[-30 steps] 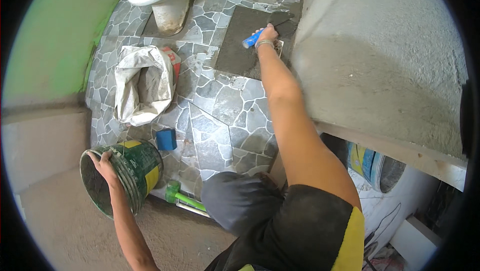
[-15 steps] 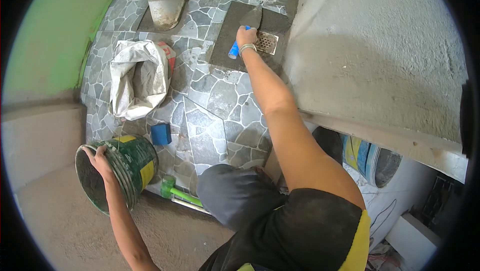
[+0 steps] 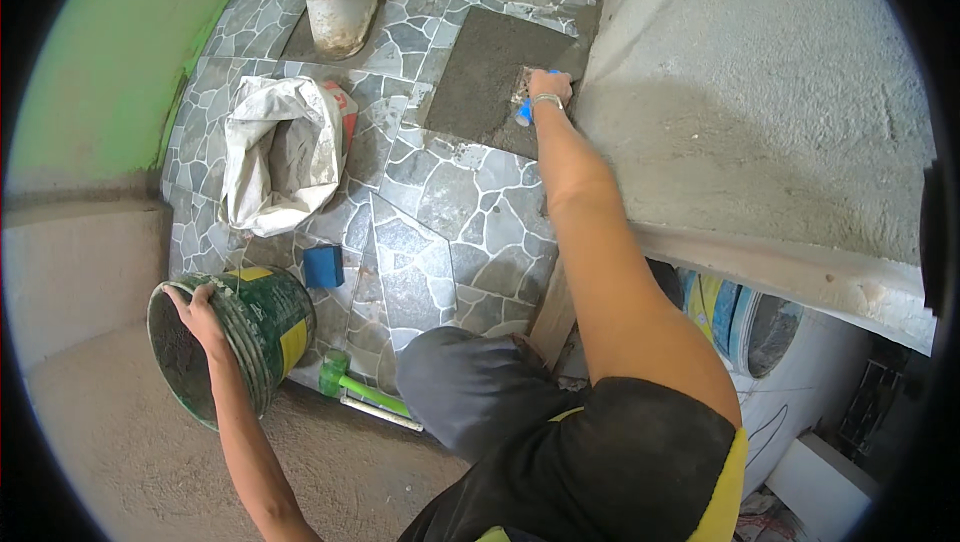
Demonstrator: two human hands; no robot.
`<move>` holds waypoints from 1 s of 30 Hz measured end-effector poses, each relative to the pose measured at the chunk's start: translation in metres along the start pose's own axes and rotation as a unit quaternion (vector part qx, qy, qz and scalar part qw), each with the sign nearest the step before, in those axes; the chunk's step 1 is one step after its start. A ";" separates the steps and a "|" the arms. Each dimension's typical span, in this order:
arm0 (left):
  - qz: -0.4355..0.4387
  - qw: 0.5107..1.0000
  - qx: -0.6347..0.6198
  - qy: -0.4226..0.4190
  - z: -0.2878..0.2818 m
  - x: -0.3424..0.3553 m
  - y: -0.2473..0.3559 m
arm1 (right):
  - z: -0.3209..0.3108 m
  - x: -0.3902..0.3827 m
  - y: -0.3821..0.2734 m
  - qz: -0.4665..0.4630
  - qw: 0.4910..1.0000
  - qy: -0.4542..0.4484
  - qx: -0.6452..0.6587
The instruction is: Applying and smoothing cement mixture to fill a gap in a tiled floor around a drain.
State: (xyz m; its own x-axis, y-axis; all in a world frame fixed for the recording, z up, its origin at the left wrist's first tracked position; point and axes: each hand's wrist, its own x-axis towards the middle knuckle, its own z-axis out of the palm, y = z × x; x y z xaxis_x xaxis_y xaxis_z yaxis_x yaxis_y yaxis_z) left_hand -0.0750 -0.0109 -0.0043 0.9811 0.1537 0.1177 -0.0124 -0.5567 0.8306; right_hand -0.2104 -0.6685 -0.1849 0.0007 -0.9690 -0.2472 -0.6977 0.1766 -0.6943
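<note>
My left hand (image 3: pixel 198 316) grips the rim of a dark green bucket (image 3: pixel 265 307) with yellow patches, which is tipped on its side with its mouth toward the lower left. My right hand (image 3: pixel 552 88) is closed round the blue handle of a trowel (image 3: pixel 525 112); its blade is not plainly visible. That hand is over the right side of a square grey mortar bed (image 3: pixel 475 77), near the wall. Beneath it, a square floor drain grate (image 3: pixel 519 87) shows only in part.
An open white sack (image 3: pixel 235 167) of grey powder stands on the stone-patterned tiles. Beside the bucket are a blue block (image 3: pixel 323 267) and a green-headed mallet (image 3: pixel 335 372). A toilet bowl (image 3: pixel 340 17) stands at the far side. A rough wall (image 3: pixel 760 122) borders the right.
My right hand has moved right with the trowel, from the left of the drain grate to its right side, now covering part of it. My left hand stays on the bucket rim.
</note>
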 end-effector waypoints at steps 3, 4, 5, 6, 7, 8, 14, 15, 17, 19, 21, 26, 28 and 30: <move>-0.014 1.000 0.007 0.000 0.002 -0.002 0.004 | 0.002 -0.001 0.002 0.017 0.999 0.023 -0.020; -0.029 1.000 -0.006 -0.011 0.002 -0.002 0.006 | 0.003 -0.001 0.000 0.004 1.000 0.026 -0.007; -0.039 0.999 -0.005 -0.020 0.001 -0.003 0.008 | 0.003 0.000 -0.001 -0.014 1.000 0.000 -0.018; -0.042 0.999 -0.016 -0.023 0.002 -0.004 0.011 | 0.003 0.001 -0.002 -0.030 0.999 -0.019 -0.033; -0.035 0.999 -0.009 -0.019 0.002 -0.005 0.013 | 0.003 0.001 -0.002 -0.029 0.999 -0.026 -0.031; -0.038 0.999 0.009 -0.013 0.002 -0.006 0.015 | 0.001 0.001 -0.003 -0.005 1.000 -0.007 -0.020; -0.028 0.999 0.003 -0.014 0.004 -0.013 0.025 | -0.007 -0.013 0.003 0.006 0.999 0.029 -0.023; -0.046 0.999 -0.012 -0.018 0.005 -0.014 0.025 | -0.005 -0.015 0.003 -0.002 0.999 0.036 -0.010; -0.028 0.999 0.018 -0.005 0.005 -0.013 0.026 | 0.002 -0.016 0.000 0.008 0.999 0.034 0.036; -0.024 1.000 0.008 -0.006 0.005 -0.012 0.026 | 0.010 -0.011 -0.004 0.022 0.996 0.031 0.081; -0.019 1.000 0.013 -0.008 0.004 -0.012 0.025 | 0.018 -0.005 -0.005 0.028 0.994 0.046 0.093; -0.005 1.000 0.002 -0.006 0.004 -0.011 0.022 | 0.023 0.007 0.010 0.048 0.991 0.069 0.100; -0.024 0.999 -0.020 -0.006 0.004 -0.011 0.022 | 0.022 0.008 0.019 0.042 0.993 0.070 0.088; -0.042 0.999 -0.027 -0.020 0.004 -0.010 0.021 | 0.024 0.008 0.026 0.007 0.997 0.057 0.050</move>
State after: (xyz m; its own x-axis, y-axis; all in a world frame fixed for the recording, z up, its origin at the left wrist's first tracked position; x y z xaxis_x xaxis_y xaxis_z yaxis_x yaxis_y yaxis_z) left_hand -0.0846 -0.0276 0.0096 0.9861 0.1643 0.0257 0.0604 -0.4977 0.8653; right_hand -0.2112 -0.6676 -0.2213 -0.0952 -0.9785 -0.1829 -0.6216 0.2019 -0.7569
